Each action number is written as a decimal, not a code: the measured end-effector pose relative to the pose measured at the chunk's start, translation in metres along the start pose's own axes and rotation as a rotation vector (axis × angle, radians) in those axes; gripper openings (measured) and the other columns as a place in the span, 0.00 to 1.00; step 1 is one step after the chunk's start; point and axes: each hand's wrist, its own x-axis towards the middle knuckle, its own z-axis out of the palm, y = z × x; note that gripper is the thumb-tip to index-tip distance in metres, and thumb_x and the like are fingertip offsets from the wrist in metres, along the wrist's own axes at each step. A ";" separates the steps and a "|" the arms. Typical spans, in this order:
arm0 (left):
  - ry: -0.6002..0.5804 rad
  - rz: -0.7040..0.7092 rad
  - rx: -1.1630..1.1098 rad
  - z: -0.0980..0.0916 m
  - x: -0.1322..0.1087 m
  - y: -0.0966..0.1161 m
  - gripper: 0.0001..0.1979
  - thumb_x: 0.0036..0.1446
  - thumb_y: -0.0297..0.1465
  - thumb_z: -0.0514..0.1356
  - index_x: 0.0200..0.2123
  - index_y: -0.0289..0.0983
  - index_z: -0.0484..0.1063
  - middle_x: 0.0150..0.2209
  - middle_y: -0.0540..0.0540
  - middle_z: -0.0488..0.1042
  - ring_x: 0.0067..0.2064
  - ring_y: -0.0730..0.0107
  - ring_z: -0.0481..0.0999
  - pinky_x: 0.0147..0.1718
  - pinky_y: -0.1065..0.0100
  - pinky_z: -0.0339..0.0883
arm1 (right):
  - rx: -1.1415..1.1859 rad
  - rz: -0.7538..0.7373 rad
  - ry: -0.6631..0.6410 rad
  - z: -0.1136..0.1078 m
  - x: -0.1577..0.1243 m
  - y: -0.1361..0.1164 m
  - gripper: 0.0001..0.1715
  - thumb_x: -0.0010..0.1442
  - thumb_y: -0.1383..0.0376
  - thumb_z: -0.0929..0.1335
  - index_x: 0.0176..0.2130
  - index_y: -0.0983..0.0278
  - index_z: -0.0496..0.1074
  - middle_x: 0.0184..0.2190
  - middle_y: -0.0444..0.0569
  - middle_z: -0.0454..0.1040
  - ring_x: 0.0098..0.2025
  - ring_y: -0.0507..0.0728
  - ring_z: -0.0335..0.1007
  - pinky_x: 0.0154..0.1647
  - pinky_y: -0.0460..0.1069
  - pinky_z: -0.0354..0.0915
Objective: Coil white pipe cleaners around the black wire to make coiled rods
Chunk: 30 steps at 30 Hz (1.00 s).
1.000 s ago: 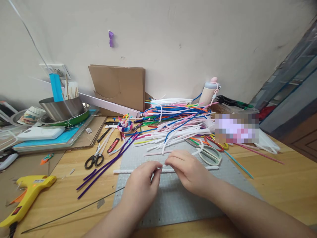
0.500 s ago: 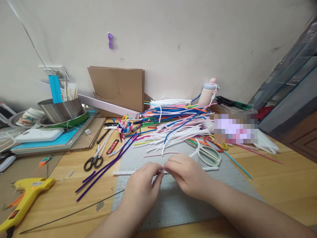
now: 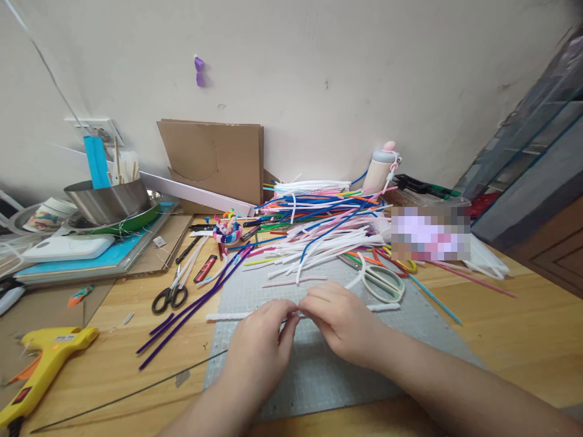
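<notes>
My left hand [image 3: 263,340] is closed around a thin dark rod [image 3: 130,388], which slants from the lower left up into the fingers. The rod's dark upper end shows between thumb and forefinger. Fingertip to fingertip with it, my right hand [image 3: 344,325] is closed in a pinch; what it pinches is hidden. Both hands are over the grey cutting mat [image 3: 337,385]. A white pipe cleaner [image 3: 385,307] passes behind the hands, its two ends showing on either side. Just beyond them lies a short pale pink pipe cleaner [image 3: 296,281].
A heap of coloured pipe cleaners [image 3: 319,230] covers the back of the table. Black-handled scissors [image 3: 170,296] and purple pipe cleaners [image 3: 191,312] lie left, with a yellow glue gun [image 3: 48,364] farther out. Pale green-handled scissors [image 3: 385,284] are at right. A bottle [image 3: 379,173] stands behind.
The whole view has shifted very slightly. Both hands keep the same pinched pose, fingertips together, with the rod still in the left.
</notes>
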 end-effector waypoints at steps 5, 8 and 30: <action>-0.033 0.003 0.052 -0.001 -0.001 0.002 0.09 0.60 0.29 0.51 0.35 0.41 0.71 0.34 0.49 0.77 0.35 0.65 0.74 0.33 0.67 0.64 | -0.015 0.021 0.004 0.001 -0.002 -0.001 0.07 0.60 0.71 0.60 0.34 0.65 0.66 0.29 0.48 0.69 0.34 0.55 0.61 0.36 0.49 0.55; -0.051 -0.008 0.072 -0.003 0.000 0.003 0.09 0.59 0.29 0.51 0.33 0.40 0.72 0.33 0.48 0.77 0.34 0.65 0.74 0.32 0.67 0.64 | -0.015 0.013 -0.005 0.001 -0.003 -0.003 0.07 0.60 0.72 0.60 0.33 0.65 0.66 0.30 0.48 0.69 0.34 0.55 0.62 0.36 0.49 0.55; -0.081 -0.040 0.053 -0.004 0.001 0.005 0.09 0.59 0.29 0.51 0.33 0.40 0.71 0.31 0.49 0.75 0.33 0.66 0.73 0.31 0.68 0.62 | -0.037 0.009 -0.039 0.002 -0.002 -0.002 0.07 0.57 0.73 0.61 0.33 0.64 0.66 0.29 0.47 0.69 0.33 0.55 0.61 0.34 0.49 0.55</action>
